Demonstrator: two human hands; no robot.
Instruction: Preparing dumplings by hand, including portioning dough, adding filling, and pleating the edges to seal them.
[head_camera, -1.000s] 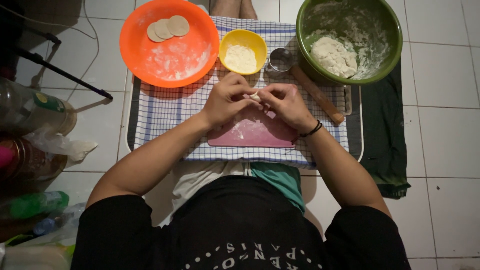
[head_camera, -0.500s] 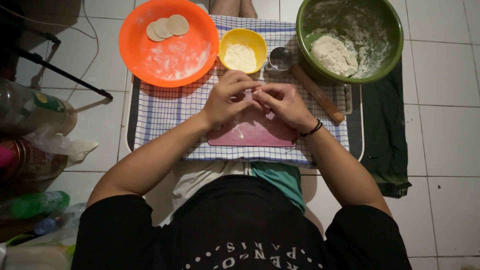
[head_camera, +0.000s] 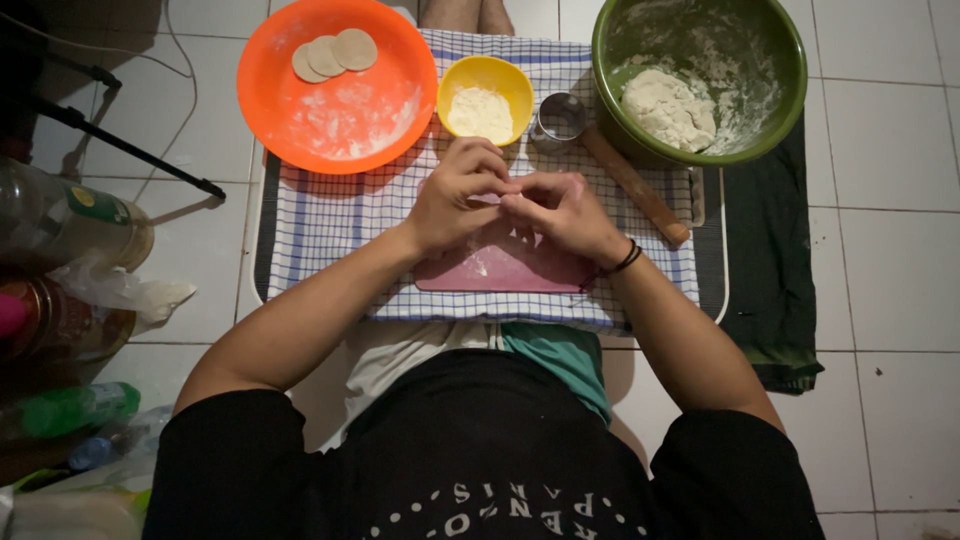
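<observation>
Covering tiled floor (head_camera: 890, 260): checked cloth (head_camera: 330, 230)

Both forearms reach forward from the bottom of the view and converge toward the middle of the surface, elbows spread wide, the upper arms in short black sleeves. The left hand (head_camera: 462, 195) is curled, knuckles up, its fingers bent inward and its fingertips meeting those of the right hand (head_camera: 562, 208) at the centre. The right hand is likewise cupped, palm turned down and inward, thumb tucked beneath the fingers. The two hands touch at the fingertips and seem to pinch something small between them; what it is cannot be made out. A dark band circles the right wrist. Both wrists are raised slightly above the surface.
</observation>
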